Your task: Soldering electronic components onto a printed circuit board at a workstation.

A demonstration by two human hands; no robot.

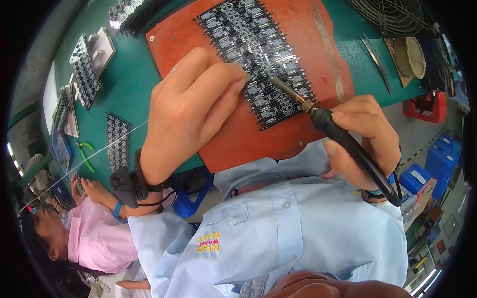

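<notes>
A dark panel of joined circuit boards (238, 35) lies on an orange-red mat (174, 44), running from the far edge down towards me. My right hand (365, 134) is closed round the black handle of a soldering iron (343, 136). The iron's tip rests at or just above the middle of the panel; contact is too small to confirm. My left hand (191, 109) is pinched over the panel's left side, close to the tip. A thin silvery wire (109, 144), which looks like solder wire, runs taut from the left into this hand; its end at the fingertips is hidden.
More circuit-board panels (118, 141) lie on the green table (134, 74) at left, near green-handled pliers (87, 156). Tweezers (375, 62), a round tan container (411, 58) and a wire fan guard (392, 15) are at right. A co-worker in pink (102, 233) works at left.
</notes>
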